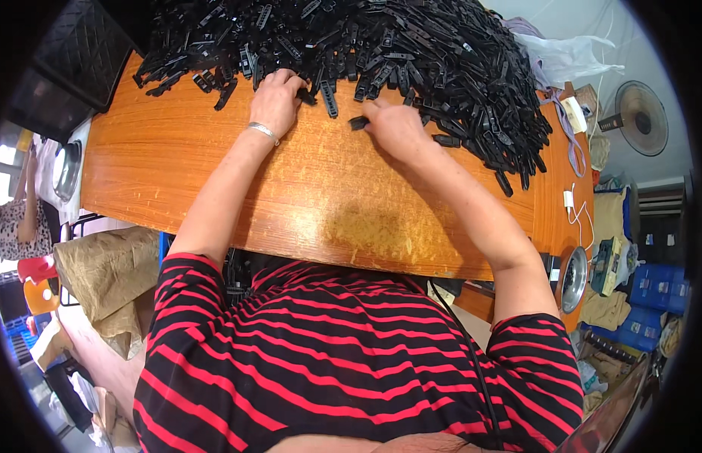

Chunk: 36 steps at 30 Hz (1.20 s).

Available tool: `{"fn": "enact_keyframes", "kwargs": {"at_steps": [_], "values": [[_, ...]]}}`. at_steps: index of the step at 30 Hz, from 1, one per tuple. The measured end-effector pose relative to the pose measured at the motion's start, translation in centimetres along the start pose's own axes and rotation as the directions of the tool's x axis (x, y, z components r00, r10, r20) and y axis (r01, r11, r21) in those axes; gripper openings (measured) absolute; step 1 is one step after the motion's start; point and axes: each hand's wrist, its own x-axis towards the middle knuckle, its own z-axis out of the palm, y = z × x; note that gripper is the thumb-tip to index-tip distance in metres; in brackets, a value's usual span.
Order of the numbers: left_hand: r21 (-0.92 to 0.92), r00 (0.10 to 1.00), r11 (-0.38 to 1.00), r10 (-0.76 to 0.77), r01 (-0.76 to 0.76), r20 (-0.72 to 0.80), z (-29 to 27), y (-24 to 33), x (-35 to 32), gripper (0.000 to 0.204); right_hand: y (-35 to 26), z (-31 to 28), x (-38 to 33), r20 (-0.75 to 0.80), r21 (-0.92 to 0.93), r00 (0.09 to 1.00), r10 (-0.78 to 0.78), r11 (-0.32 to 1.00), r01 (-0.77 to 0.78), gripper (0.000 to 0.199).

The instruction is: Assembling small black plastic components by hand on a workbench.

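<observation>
Right now I am looking down over a wooden table (215, 174) with a big heap of black plastic strips (411, 53) piled across its far side. My left hand (275, 102) is lying palm down at the near edge of that heap, its fingers curled forward among the strips, a silver bracelet (264, 132) sitting at the wrist. I cannot tell whether those fingers are actually closing on any strip or only resting on them, since the tips are buried in the pile.

My right hand (396, 128) is working just beside the heap, a little nearer to me, with the fingers drawn narrow and pinching one small black piece (358, 122) that is sticking out to the left of the fingertips, just above the bare tabletop. The two hands are near each other but apart, with loose strips lying between them.

I am wearing a black shirt with red stripes (328, 355), filling the lower part of the view. Off the left end of the table a brown paper sack (109, 264) is slumping on the floor, and a black crate (71, 53) is sitting at the far left corner. To the right, beyond the table's end, a standing fan (641, 117) is facing the room, and blue crates (657, 291) are stacked lower down.
</observation>
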Motion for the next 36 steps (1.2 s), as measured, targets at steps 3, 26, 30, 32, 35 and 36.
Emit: {"fn": "enact_keyframes", "kwargs": {"at_steps": [3, 26, 30, 32, 35, 36], "values": [[0.057, 1.0, 0.998, 0.014, -0.015, 0.009, -0.1, 0.7, 0.0, 0.021, -2.3, 0.4, -0.5, 0.033, 0.068, 0.997, -0.067, 0.996, 0.065, 0.018], [-0.702, 0.801, 0.388, -0.339, 0.597, 0.494, -4.1, 5.1, -7.0, 0.012, -5.7, -0.8, -0.4, 0.265, 0.862, 0.928, 0.261, 0.367, -0.35, 0.015], [-0.715, 0.761, 0.307, -0.436, 0.628, 0.481, -2.9, 5.1, -8.2, 0.013, -6.0, 0.0, 0.0, 0.354, 0.862, 0.901, 0.251, 0.286, -0.418, 0.015], [-0.707, 0.771, 0.366, -0.49, 0.605, 0.406, -2.5, 5.2, -8.5, 0.014, -6.0, 0.4, 0.4, 0.347, 0.851, 0.907, 0.238, 0.326, -0.411, 0.015], [-0.688, 0.765, 0.389, -0.512, 0.612, 0.391, -2.5, 5.3, -8.6, 0.016, -5.7, 0.8, 0.7, 0.339, 0.822, 0.913, 0.226, 0.401, -0.404, 0.015], [-0.688, 0.764, 0.388, -0.514, 0.613, 0.391, -2.3, 5.2, -8.6, 0.016, -5.5, 1.2, 0.8, 0.34, 0.822, 0.913, 0.224, 0.401, -0.405, 0.015]]}}
